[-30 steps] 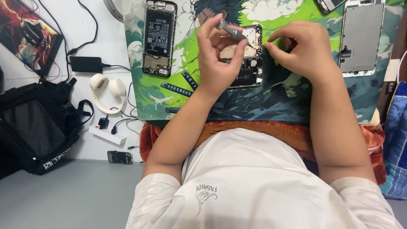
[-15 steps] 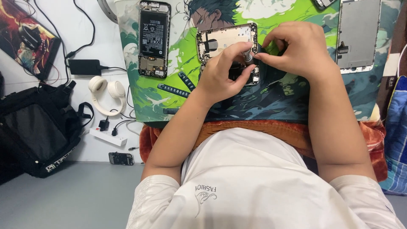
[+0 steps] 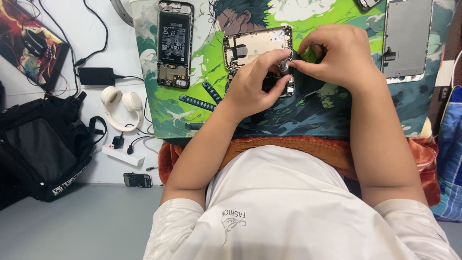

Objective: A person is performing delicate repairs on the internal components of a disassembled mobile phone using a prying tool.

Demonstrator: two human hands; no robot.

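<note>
Green printed mat point(image 3: 192, 103), frame centre: left hand point(image 3: 255, 86) pinching upright screwdriver point(image 3: 284, 65) over opened phone point(image 3: 255, 45) (right hand point(image 3: 337, 55) steadying, fingers closed).

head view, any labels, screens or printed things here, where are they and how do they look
Battery label: in opened phone, upper left of mat; black rectangle, small pale print.
Screen panel: upper right of mat; grey rectangle, back side up.
Small phone: floor by the power strip; dark screen.
Shirt print: grey emblem on white.
</note>
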